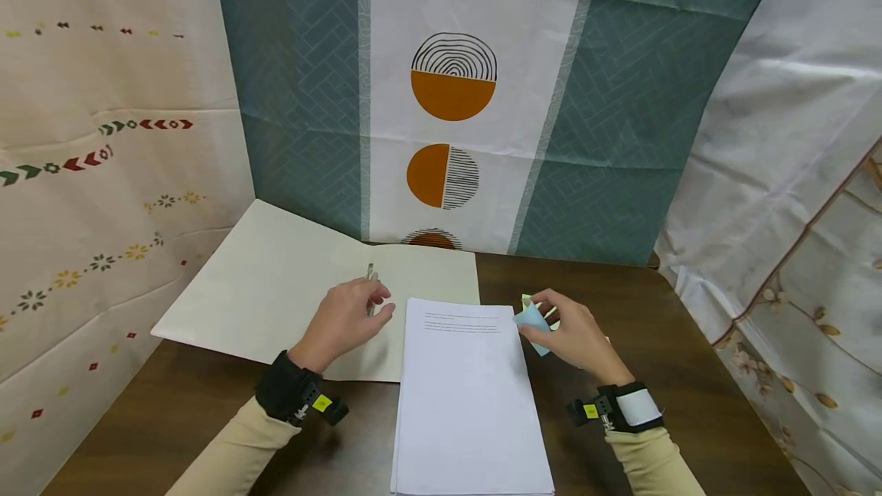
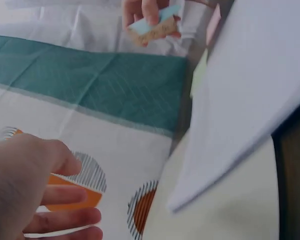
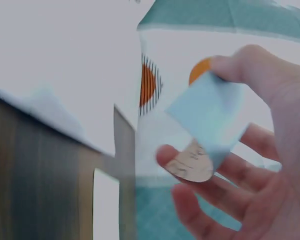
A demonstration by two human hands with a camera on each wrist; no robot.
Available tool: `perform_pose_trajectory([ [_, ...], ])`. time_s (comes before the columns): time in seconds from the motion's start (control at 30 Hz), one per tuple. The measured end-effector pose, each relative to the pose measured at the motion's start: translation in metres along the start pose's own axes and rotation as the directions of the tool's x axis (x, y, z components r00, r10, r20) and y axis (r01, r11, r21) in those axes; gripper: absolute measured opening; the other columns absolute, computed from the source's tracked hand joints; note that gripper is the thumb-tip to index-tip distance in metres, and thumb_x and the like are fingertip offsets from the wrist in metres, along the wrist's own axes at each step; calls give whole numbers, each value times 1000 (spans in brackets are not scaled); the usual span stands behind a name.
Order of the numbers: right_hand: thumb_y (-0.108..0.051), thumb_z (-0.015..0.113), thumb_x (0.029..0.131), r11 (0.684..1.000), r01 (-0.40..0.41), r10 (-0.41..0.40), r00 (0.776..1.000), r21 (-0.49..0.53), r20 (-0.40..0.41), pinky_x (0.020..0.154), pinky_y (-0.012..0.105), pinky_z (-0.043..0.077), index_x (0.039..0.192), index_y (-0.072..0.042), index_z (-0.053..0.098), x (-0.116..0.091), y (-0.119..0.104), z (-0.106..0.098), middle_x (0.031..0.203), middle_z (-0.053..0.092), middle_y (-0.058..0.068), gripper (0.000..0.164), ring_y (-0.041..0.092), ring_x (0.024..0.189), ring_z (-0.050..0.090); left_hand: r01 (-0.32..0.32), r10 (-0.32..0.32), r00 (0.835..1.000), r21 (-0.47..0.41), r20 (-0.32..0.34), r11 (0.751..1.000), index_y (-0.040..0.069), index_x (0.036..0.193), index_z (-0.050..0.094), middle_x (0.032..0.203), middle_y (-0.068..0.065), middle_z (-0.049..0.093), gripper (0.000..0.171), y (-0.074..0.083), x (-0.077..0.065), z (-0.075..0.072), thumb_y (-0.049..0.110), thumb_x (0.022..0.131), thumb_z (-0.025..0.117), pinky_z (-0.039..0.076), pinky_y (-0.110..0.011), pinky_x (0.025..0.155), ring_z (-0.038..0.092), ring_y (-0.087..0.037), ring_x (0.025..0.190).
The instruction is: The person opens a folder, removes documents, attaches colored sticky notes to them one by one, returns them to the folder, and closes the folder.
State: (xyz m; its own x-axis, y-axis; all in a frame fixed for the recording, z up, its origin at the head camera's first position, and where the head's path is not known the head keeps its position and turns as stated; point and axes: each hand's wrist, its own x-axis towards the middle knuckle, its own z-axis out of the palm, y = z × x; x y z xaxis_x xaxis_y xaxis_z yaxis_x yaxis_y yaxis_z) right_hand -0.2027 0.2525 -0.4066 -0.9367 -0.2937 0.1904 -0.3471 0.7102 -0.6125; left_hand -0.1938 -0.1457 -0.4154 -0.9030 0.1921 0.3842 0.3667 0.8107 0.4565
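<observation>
My right hand pinches a light blue sticky-note pad between thumb and fingers. A tan piece with writing shows at the pad's underside. The pad is just off the upper right corner of a stack of white paper, whose top sheet has a few printed lines. Over the open cream folder, my left hand hovers with relaxed, slightly bent fingers and nothing in them. The folder's metal fastener sticks up just beyond that hand, partly hidden by it.
Beside the stack, a green note and a pink note show in the left wrist view. The stack overlaps the folder's right part on the brown wooden table. Patterned cloths hang behind and at both sides.
</observation>
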Motion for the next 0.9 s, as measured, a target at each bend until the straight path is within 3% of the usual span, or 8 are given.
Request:
perform_pose_trajectory([
  [0.17, -13, 91, 93, 998, 32, -25, 991, 50, -130, 66, 26, 59, 134, -3, 71, 6, -19, 10, 111, 76, 18, 47, 31, 93, 75, -53, 51, 998, -93, -25, 994, 5, 119, 82, 107, -11, 84, 25, 17, 7, 1, 21, 101, 82, 64, -41, 84, 77, -26, 93],
  [0.4, -11, 95, 90, 993, 78, -53, 966, 91, -252, 71, 23, 60, 130, -4, 73, 13, -37, 28, 103, 77, 16, 47, 29, 86, 75, -88, 100, 994, -228, 42, 970, 4, 123, 82, 110, -10, 85, 25, 37, 20, 2, 20, 104, 79, 63, -37, 85, 76, -22, 94],
  [0.67, -14, 100, 84, 984, 141, -100, 940, 106, -325, 71, 22, 58, 127, -3, 74, 18, -51, 42, 90, 75, 10, 52, 16, 77, 68, -106, 132, 990, -332, 58, 937, 2, 129, 80, 118, -13, 85, 30, 56, 30, 5, 21, 107, 77, 68, -45, 96, 78, -26, 101],
  [0.9, -17, 102, 82, 972, 208, -163, 929, 106, -332, 70, 28, 63, 125, -3, 73, 20, -63, 55, 91, 79, 10, 53, 17, 76, 74, -97, 168, 977, -427, 131, 899, 4, 128, 82, 115, -10, 86, 29, 67, 33, 6, 25, 110, 73, 64, -33, 94, 76, -22, 101],
])
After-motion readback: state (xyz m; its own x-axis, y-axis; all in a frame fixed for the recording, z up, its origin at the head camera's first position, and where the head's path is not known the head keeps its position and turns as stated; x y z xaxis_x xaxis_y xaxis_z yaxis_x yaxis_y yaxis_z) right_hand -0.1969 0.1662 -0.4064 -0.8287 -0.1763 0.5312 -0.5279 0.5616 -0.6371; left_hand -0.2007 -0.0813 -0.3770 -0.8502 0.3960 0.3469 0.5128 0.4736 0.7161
